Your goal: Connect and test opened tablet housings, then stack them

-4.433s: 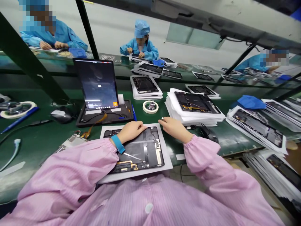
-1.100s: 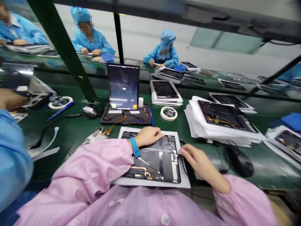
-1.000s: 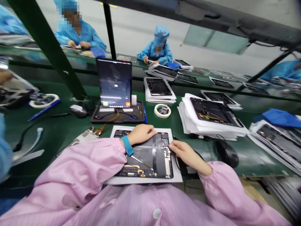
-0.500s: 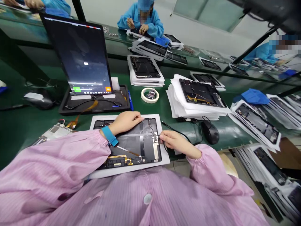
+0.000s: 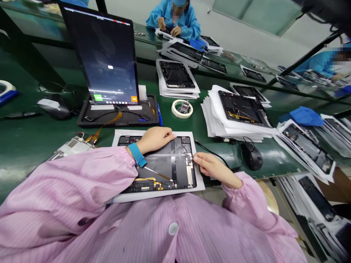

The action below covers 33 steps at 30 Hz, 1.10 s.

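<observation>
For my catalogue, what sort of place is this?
Probably an electronics workshop: an opened, tablet-like device under the left hand, similar devices on stacked white sheets, and a co-worker in blue.

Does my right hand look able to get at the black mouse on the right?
Probably yes. The black mouse lies uncovered on the green bench, to the right of the right hand; only a thin black cable seems to run between.
</observation>
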Tool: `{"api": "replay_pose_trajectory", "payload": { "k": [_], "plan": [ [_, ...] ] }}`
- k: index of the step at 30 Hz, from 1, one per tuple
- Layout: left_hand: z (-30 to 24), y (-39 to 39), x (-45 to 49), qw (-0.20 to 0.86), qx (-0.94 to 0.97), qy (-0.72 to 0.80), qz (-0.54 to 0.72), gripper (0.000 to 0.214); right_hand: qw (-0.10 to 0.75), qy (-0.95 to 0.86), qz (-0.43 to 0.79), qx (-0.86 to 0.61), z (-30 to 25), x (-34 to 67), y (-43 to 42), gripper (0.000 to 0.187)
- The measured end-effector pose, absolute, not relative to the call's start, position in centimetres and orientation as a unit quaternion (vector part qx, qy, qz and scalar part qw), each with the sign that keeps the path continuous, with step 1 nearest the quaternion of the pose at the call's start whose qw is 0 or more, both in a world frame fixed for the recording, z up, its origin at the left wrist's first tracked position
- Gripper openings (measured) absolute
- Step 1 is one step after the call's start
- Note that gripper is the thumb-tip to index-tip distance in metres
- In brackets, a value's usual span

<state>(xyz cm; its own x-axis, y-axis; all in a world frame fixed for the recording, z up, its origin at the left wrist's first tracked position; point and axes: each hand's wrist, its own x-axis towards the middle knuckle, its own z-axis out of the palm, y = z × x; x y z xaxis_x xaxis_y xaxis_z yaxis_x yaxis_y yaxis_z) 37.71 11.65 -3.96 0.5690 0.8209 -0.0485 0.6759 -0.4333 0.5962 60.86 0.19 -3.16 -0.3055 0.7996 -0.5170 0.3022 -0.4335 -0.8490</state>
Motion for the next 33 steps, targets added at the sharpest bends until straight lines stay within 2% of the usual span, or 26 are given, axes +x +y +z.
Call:
{"api": "replay_pose_trajectory", "payload": {
  "k": [2, 4, 7, 9, 11, 12, 15, 17, 26, 29, 33],
  "plan": [
    [-3.9, 11.6, 37.7, 0.290, 0.836, 0.448, 0.127, 0.034, 0.185, -0.493, 0.634, -0.566, -3.0, 61.4, 0.4, 0.046],
    [-4.0, 11.6, 37.7, 0.293, 0.834, 0.449, 0.127, 0.034, 0.224, -0.477, 0.608, -0.594, -2.4, 62.7, 0.2, 0.043],
    [-4.0, 11.7, 37.7, 0.298, 0.833, 0.449, 0.124, 0.033, 0.427, -0.438, 0.477, -0.632, -0.6, 64.8, -0.8, 0.034],
    [-4.2, 11.7, 37.7, 0.295, 0.834, 0.449, 0.126, 0.034, 0.566, -0.430, 0.368, -0.599, 0.4, 65.3, -1.7, 0.032],
    [-4.3, 11.7, 37.6, 0.291, 0.835, 0.447, 0.132, 0.035, 0.607, -0.452, 0.330, -0.564, 0.8, 64.7, -2.4, 0.032],
    [-4.4, 11.7, 37.6, 0.290, 0.836, 0.446, 0.134, 0.035, 0.584, -0.470, 0.347, -0.564, 0.6, 64.2, -2.6, 0.032],
    [-4.5, 11.8, 37.5, 0.288, 0.840, 0.441, 0.134, 0.036, 0.422, -0.526, 0.421, -0.607, -1.2, 62.2, -2.1, 0.026],
    [-4.5, 11.8, 37.5, 0.287, 0.841, 0.439, 0.134, 0.036, 0.354, -0.561, 0.424, -0.617, -2.8, 61.3, -1.4, 0.026],
    [-4.4, 11.7, 37.7, 0.287, 0.842, 0.438, 0.132, 0.036, 0.344, -0.585, 0.442, -0.586, -5.0, 60.5, -0.8, 0.024],
    [-4.4, 11.7, 37.5, 0.286, 0.841, 0.440, 0.132, 0.037, 0.309, -0.625, 0.367, -0.616, -4.5, 59.9, -1.2, 0.027],
    [-4.5, 11.8, 37.5, 0.290, 0.839, 0.441, 0.134, 0.037, 0.176, -0.714, 0.153, -0.660, -3.8, 58.6, -2.4, 0.045]
  ]
}}
